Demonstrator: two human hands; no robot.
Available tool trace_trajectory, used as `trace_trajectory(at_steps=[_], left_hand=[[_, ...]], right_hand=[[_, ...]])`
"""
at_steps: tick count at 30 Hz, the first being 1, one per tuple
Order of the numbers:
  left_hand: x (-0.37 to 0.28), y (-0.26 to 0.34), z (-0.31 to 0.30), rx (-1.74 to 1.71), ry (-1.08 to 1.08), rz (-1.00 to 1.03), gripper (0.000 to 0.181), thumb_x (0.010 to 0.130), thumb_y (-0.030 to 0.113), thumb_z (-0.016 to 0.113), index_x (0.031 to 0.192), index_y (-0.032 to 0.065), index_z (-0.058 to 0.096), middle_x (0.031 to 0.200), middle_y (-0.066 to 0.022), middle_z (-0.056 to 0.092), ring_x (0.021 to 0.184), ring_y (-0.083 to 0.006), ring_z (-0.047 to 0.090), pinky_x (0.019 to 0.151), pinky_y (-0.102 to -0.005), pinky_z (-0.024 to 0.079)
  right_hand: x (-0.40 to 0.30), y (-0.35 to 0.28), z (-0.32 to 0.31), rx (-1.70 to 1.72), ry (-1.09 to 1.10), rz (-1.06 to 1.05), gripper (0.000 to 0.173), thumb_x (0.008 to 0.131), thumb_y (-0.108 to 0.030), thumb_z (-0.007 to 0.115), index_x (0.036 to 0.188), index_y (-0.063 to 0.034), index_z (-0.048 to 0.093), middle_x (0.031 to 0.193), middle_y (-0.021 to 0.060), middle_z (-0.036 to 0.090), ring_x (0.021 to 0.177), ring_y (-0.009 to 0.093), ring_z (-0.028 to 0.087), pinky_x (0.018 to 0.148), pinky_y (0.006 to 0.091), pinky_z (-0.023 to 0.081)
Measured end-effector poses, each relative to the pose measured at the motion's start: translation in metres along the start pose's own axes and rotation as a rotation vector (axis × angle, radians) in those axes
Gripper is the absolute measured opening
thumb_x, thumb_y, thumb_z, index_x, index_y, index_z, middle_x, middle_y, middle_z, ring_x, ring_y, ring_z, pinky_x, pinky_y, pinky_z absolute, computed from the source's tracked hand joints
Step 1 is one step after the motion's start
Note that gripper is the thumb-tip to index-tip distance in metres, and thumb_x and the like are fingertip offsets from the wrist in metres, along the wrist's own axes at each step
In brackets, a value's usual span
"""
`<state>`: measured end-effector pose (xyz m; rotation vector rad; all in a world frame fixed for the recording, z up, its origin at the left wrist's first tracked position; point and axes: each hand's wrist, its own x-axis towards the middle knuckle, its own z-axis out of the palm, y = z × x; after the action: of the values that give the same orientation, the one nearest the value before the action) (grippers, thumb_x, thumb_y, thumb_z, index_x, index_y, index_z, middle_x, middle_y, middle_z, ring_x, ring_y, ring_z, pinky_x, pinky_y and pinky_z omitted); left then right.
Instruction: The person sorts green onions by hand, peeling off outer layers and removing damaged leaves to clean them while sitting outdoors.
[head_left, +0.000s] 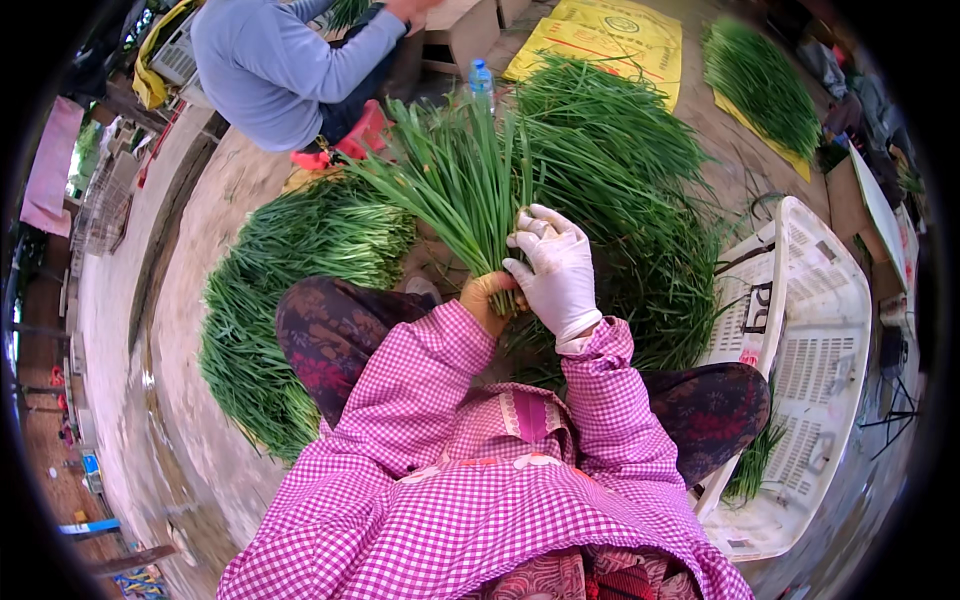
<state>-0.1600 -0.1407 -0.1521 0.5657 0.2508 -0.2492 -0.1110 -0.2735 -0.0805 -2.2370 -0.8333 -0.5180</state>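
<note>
My left hand (487, 296), in what looks like a tan glove or bare, is closed round the lower stems of a bunch of long green leaves (465, 195), perhaps garlic chives. The leaves fan out upward, away from me. My right hand (553, 266), in a white glove, is at the right side of the bunch with bent fingers; whether it pinches a leaf cannot be told. Beyond the hands, to the right, lies a large loose heap of the same greens (615, 165). Another heap (292, 262), with its pale stem ends turned inward, curves round my left knee.
A white plastic crate (814, 375) with some greens (754, 457) stands at my right. A co-worker in a grey top (277, 75) sits ahead on the left, near a water bottle (481, 79). Yellow sacks (600, 37) and another pile of greens (761, 90) lie farther off.
</note>
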Motion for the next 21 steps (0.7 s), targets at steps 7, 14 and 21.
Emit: trace_trajectory(at_steps=[7,14,21], left_hand=[[-0.001,-0.009,0.019,0.058,0.099,0.05,0.053,0.069,-0.001,0.056,0.121,0.0047,0.05,0.098,-0.0093,0.063,0.081,-0.0224,0.065,0.062,-0.0335,0.055],[-0.003,-0.015,-0.003,0.156,0.111,0.047,0.04,0.069,0.007,0.058,0.109,0.003,0.058,0.085,-0.0104,0.066,0.065,-0.0232,0.065,0.058,-0.0338,0.054],[0.007,-0.015,0.004,0.342,0.19,0.09,0.056,0.063,0.0,0.061,0.118,0.0083,0.052,0.079,-0.012,0.064,0.056,-0.0243,0.061,0.047,-0.036,0.047]], right_hand=[[-0.004,-0.004,-0.008,-0.225,-0.101,-0.034,0.024,0.064,-0.011,0.07,0.085,-0.006,0.06,0.1,0.0074,0.061,0.106,0.027,0.054,0.09,0.0411,0.04],[-0.001,-0.009,-0.003,-0.144,-0.147,-0.055,0.022,0.065,-0.01,0.068,0.084,-0.0041,0.059,0.106,0.0128,0.06,0.104,0.03,0.054,0.089,0.0421,0.041],[-0.007,-0.008,0.008,-0.299,-0.192,-0.064,0.024,0.064,-0.007,0.066,0.086,-0.0005,0.058,0.107,0.0154,0.06,0.102,0.033,0.054,0.089,0.0424,0.041]])
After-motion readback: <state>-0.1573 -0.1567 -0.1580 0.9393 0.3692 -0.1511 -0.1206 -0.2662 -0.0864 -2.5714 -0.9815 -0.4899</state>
